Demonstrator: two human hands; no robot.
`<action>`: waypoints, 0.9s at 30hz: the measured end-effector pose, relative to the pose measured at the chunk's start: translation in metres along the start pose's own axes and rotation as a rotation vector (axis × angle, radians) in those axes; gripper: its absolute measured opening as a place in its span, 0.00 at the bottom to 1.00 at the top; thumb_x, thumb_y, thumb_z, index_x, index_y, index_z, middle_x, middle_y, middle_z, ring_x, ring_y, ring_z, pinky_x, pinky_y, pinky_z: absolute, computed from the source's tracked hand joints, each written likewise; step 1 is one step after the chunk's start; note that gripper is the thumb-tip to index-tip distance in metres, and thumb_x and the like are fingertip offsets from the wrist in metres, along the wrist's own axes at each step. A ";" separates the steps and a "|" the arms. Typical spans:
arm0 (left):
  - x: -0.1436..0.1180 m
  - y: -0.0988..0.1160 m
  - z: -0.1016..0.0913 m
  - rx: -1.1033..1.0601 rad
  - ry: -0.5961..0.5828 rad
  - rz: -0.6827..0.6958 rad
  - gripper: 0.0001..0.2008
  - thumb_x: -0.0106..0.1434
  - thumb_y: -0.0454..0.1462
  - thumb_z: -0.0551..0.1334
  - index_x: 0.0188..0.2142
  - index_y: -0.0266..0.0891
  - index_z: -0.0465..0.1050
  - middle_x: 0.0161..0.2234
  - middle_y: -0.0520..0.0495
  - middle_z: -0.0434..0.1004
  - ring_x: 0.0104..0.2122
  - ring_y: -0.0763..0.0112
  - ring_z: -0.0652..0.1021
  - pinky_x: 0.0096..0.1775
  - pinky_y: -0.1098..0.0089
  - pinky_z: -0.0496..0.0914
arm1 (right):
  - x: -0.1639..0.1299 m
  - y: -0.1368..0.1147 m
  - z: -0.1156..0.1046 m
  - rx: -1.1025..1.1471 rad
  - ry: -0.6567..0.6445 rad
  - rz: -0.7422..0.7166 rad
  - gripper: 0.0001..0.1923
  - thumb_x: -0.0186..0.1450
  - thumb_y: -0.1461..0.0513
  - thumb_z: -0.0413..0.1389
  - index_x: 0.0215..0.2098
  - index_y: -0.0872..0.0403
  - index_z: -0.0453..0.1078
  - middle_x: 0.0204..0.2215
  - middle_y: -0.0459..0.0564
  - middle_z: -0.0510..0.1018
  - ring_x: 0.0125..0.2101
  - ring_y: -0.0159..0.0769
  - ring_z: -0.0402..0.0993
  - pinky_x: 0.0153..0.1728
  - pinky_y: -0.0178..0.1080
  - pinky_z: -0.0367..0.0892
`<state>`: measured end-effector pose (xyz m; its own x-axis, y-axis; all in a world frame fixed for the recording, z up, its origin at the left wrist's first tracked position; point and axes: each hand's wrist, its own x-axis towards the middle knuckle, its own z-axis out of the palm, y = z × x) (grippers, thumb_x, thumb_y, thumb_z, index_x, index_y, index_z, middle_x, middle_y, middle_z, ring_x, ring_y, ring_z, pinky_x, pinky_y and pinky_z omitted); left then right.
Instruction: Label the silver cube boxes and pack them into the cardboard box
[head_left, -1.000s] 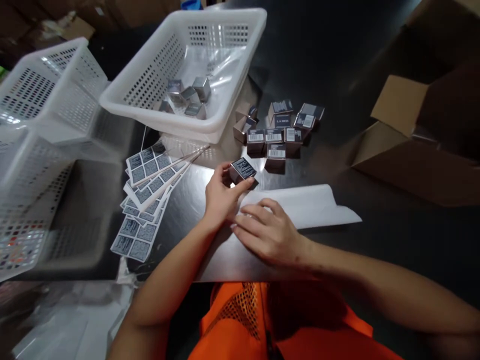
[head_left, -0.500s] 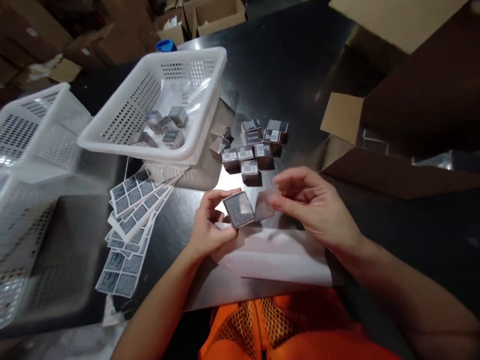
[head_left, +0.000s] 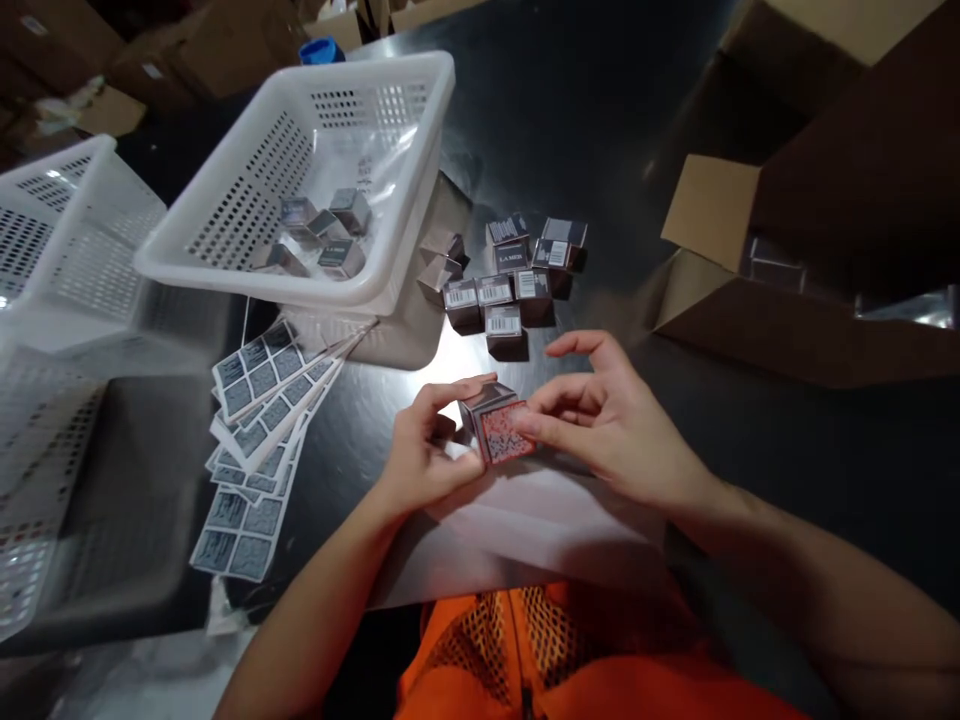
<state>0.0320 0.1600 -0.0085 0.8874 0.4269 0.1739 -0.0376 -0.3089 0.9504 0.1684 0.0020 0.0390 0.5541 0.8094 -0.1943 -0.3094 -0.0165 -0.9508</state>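
Observation:
My left hand (head_left: 433, 450) grips a small silver-grey box (head_left: 489, 397) by its sides, fingers on the far side and thumb at the near edge. Over the box's face that is turned toward me lies a thin see-through square label (head_left: 506, 438) with a red edge and speckled print. My right hand (head_left: 600, 430) is closed, its thumb tip on the label's right part and its index finger bent above. Whether the label touches the box all over cannot be seen. A white sheet (head_left: 555, 510) lies beneath both hands.
Several small boxes (head_left: 504, 322) with barcodes stand beyond the hands. A white basket (head_left: 390, 290) with a few more boxes is at left, sheets of printed labels (head_left: 250, 510) fanned below it. An open carton (head_left: 810, 335) stands right, another white basket (head_left: 97, 240) far left.
My right hand has moved left, bringing the clear label from beside the box onto its face. My left hand has tilted the box. The view has shifted slightly.

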 end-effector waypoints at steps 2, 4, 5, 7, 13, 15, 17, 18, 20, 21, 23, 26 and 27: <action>0.000 -0.001 0.000 0.013 -0.004 0.003 0.24 0.52 0.33 0.69 0.48 0.45 0.69 0.55 0.38 0.81 0.43 0.61 0.85 0.29 0.72 0.78 | 0.000 0.001 0.000 -0.012 0.006 -0.003 0.30 0.58 0.60 0.70 0.48 0.47 0.55 0.26 0.37 0.80 0.26 0.32 0.78 0.28 0.34 0.67; -0.001 -0.002 0.000 0.017 -0.001 0.034 0.24 0.52 0.33 0.70 0.49 0.45 0.69 0.56 0.38 0.80 0.43 0.61 0.85 0.28 0.73 0.78 | -0.001 0.002 0.000 -0.022 0.012 -0.004 0.30 0.58 0.60 0.70 0.48 0.47 0.55 0.26 0.37 0.80 0.26 0.32 0.77 0.28 0.34 0.67; -0.001 -0.002 0.000 0.017 -0.002 0.058 0.25 0.52 0.32 0.70 0.49 0.45 0.69 0.56 0.38 0.80 0.42 0.62 0.85 0.28 0.73 0.77 | -0.001 0.002 0.000 -0.027 0.017 -0.004 0.30 0.58 0.59 0.70 0.48 0.47 0.55 0.26 0.37 0.80 0.26 0.32 0.77 0.28 0.34 0.66; -0.001 -0.003 0.000 0.014 -0.002 0.095 0.26 0.53 0.30 0.70 0.50 0.45 0.69 0.56 0.39 0.80 0.41 0.64 0.85 0.27 0.75 0.77 | -0.001 0.002 0.000 -0.040 0.025 -0.001 0.30 0.58 0.59 0.70 0.48 0.47 0.55 0.26 0.37 0.80 0.26 0.32 0.77 0.27 0.33 0.66; -0.001 -0.004 0.000 0.011 0.000 0.126 0.27 0.53 0.29 0.70 0.51 0.45 0.69 0.57 0.40 0.80 0.41 0.65 0.85 0.28 0.76 0.77 | 0.001 0.000 0.000 -0.072 0.024 0.017 0.28 0.59 0.59 0.69 0.47 0.47 0.55 0.26 0.38 0.80 0.26 0.32 0.76 0.26 0.33 0.64; -0.001 -0.005 0.000 0.001 -0.004 0.122 0.27 0.53 0.29 0.71 0.52 0.46 0.69 0.57 0.41 0.80 0.42 0.65 0.85 0.28 0.76 0.77 | 0.001 0.000 0.001 -0.073 0.028 0.015 0.28 0.59 0.58 0.70 0.47 0.47 0.55 0.26 0.38 0.80 0.25 0.32 0.76 0.25 0.33 0.63; -0.001 -0.005 0.000 -0.005 -0.010 0.124 0.28 0.53 0.29 0.71 0.52 0.46 0.69 0.57 0.41 0.79 0.43 0.64 0.85 0.28 0.77 0.77 | 0.001 -0.001 0.001 -0.062 0.029 0.017 0.29 0.58 0.58 0.70 0.47 0.47 0.55 0.25 0.38 0.79 0.25 0.32 0.76 0.25 0.33 0.63; -0.001 -0.006 0.000 -0.005 -0.007 0.130 0.28 0.53 0.28 0.71 0.52 0.46 0.69 0.57 0.41 0.79 0.44 0.64 0.85 0.28 0.77 0.77 | 0.001 -0.001 0.001 -0.055 0.029 0.019 0.30 0.58 0.58 0.70 0.46 0.47 0.55 0.25 0.38 0.79 0.25 0.32 0.76 0.25 0.33 0.64; -0.001 -0.007 0.000 0.003 0.005 0.154 0.29 0.52 0.28 0.71 0.52 0.45 0.69 0.57 0.40 0.80 0.43 0.65 0.85 0.27 0.79 0.76 | 0.001 -0.001 0.001 -0.053 0.032 0.028 0.30 0.57 0.57 0.71 0.46 0.47 0.55 0.25 0.38 0.79 0.25 0.32 0.77 0.25 0.33 0.65; -0.001 -0.007 0.001 0.010 0.008 0.166 0.29 0.52 0.27 0.71 0.52 0.45 0.69 0.57 0.40 0.80 0.42 0.65 0.85 0.27 0.79 0.75 | 0.001 -0.001 0.001 -0.054 0.033 0.032 0.30 0.57 0.57 0.71 0.46 0.47 0.55 0.25 0.38 0.80 0.25 0.32 0.77 0.25 0.33 0.65; -0.001 -0.008 0.001 0.020 0.002 0.182 0.29 0.52 0.27 0.71 0.52 0.44 0.69 0.57 0.40 0.80 0.40 0.67 0.85 0.26 0.80 0.74 | 0.001 -0.001 0.002 -0.052 0.032 0.035 0.31 0.57 0.56 0.71 0.46 0.47 0.56 0.25 0.38 0.80 0.25 0.32 0.77 0.25 0.33 0.66; -0.001 -0.009 0.001 0.016 -0.001 0.181 0.29 0.52 0.27 0.71 0.52 0.43 0.69 0.57 0.38 0.80 0.38 0.68 0.85 0.25 0.80 0.74 | 0.001 -0.001 0.002 -0.042 0.032 0.041 0.31 0.57 0.56 0.71 0.46 0.48 0.55 0.25 0.38 0.81 0.25 0.31 0.77 0.26 0.32 0.66; -0.001 -0.009 0.002 0.011 0.003 0.178 0.29 0.52 0.27 0.71 0.52 0.43 0.69 0.56 0.38 0.80 0.39 0.67 0.85 0.25 0.80 0.74 | 0.001 -0.001 0.002 -0.043 0.031 0.043 0.31 0.57 0.56 0.71 0.46 0.48 0.55 0.25 0.39 0.81 0.25 0.31 0.77 0.25 0.32 0.66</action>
<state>0.0324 0.1611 -0.0173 0.8660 0.3669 0.3399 -0.1892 -0.3887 0.9017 0.1683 0.0039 0.0403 0.5652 0.7887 -0.2419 -0.3004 -0.0764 -0.9508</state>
